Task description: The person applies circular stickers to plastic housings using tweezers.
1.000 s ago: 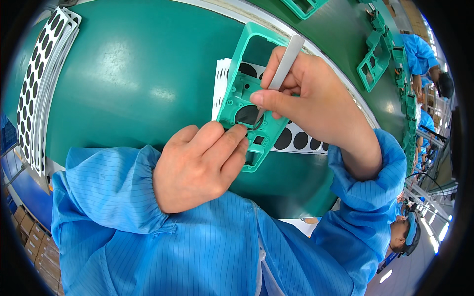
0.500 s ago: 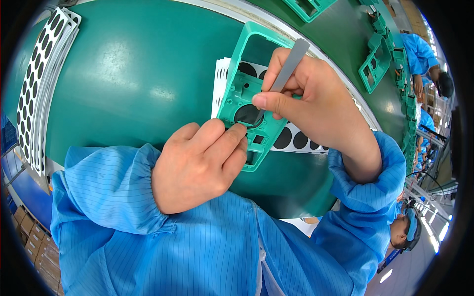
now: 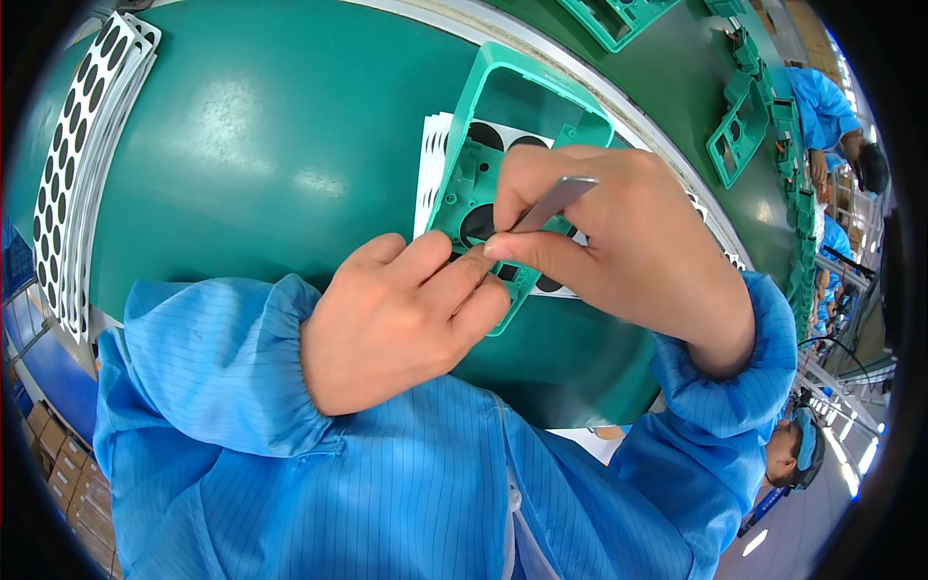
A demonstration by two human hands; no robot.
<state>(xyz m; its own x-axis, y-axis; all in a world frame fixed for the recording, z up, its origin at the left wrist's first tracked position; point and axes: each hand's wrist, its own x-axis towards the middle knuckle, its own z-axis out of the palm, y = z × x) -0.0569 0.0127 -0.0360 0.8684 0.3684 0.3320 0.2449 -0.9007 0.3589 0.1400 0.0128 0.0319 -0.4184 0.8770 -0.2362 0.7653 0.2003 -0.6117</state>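
With the flat silver metal tool (image 3: 558, 202) pinched in the right hand (image 3: 623, 217), steady the open green plastic housing (image 3: 470, 180) beneath both hands' fingertips using the left hand (image 3: 398, 311), whose grip cannot be determined, leaving the round black area (image 3: 476, 224) just beyond them visible.

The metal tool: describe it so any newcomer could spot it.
On the green tabletop, find the green housing under the right hand's grip. The metal tool slants up from that grip, its flat, silver-grey end unlike the green housing below.

The tabletop (image 3: 261, 145) leaves passage between the green frame (image 3: 468, 184) and the obstructing sheet stack (image 3: 82, 184).
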